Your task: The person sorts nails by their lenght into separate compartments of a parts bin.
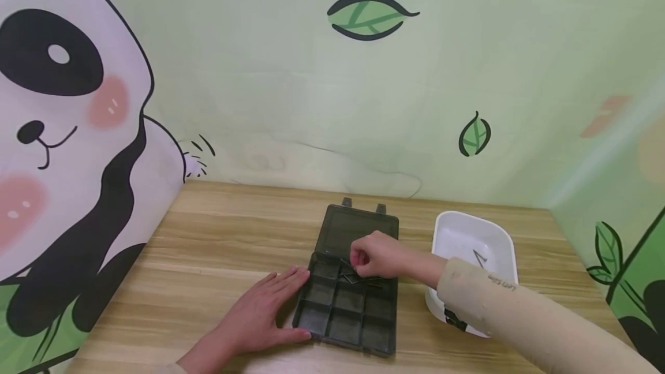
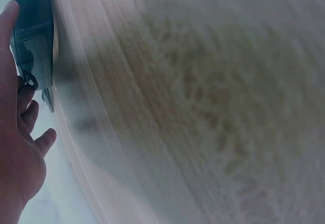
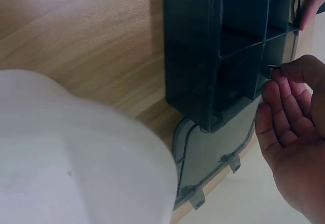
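Observation:
A dark translucent compartment box (image 1: 345,310) lies on the wooden table with its lid (image 1: 355,229) folded back. My left hand (image 1: 262,310) rests against the box's left side, fingers extended along the edge and thumb at the near corner. Above the far compartments is my right hand (image 1: 381,254). Its thumb and forefinger pinch a thin metal nail (image 3: 274,67), mostly hidden by the fingertips. Several thin dark nails (image 1: 349,277) lie in the far compartments. The compartments nearer me look bare.
On the right stands a white plastic bin (image 1: 452,227) with a few metal nails (image 1: 480,257) in it; my right forearm crosses over its near part. Behind the table (image 1: 234,229) hangs a green printed wall (image 1: 260,74).

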Action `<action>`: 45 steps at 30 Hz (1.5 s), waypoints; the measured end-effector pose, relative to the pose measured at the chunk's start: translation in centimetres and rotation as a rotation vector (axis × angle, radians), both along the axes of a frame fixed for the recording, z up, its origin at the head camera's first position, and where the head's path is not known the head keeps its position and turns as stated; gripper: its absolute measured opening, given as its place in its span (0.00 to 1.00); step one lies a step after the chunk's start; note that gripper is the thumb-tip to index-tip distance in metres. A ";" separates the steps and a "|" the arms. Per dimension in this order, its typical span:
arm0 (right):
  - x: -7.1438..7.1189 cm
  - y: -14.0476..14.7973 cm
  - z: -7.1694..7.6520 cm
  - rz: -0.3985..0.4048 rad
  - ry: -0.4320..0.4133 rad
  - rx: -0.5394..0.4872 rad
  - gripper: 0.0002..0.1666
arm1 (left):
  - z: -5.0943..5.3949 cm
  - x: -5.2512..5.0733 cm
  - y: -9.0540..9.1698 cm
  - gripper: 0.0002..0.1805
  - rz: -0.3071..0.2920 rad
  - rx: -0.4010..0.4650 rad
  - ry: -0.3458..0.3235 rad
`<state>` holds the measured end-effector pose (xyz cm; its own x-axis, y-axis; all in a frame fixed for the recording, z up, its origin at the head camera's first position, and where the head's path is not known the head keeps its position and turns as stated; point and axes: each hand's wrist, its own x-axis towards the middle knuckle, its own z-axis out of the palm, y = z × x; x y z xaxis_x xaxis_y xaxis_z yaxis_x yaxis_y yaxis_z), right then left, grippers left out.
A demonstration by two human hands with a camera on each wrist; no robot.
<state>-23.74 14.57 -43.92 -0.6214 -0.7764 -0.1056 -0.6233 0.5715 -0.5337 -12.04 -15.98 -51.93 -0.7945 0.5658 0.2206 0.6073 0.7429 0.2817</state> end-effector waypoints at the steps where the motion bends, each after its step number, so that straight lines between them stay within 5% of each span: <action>1: 0.0 0.0 0.0 -0.001 0.003 0.004 0.07 | 0.0 0.0 0.0 0.58 0.001 -0.002 -0.001; 17: -0.5 1.3 0.0 0.013 0.093 -0.054 0.06 | -0.1 0.0 0.0 0.59 0.003 -0.005 -0.004; 35: -0.7 7.4 5.9 -0.110 0.094 -0.008 0.08 | 0.1 -0.1 -0.3 0.57 0.004 -0.013 -0.018; 45: -0.5 11.5 7.4 -0.157 0.131 0.002 0.10 | 0.1 -0.2 -0.2 0.57 -0.001 -0.010 -0.008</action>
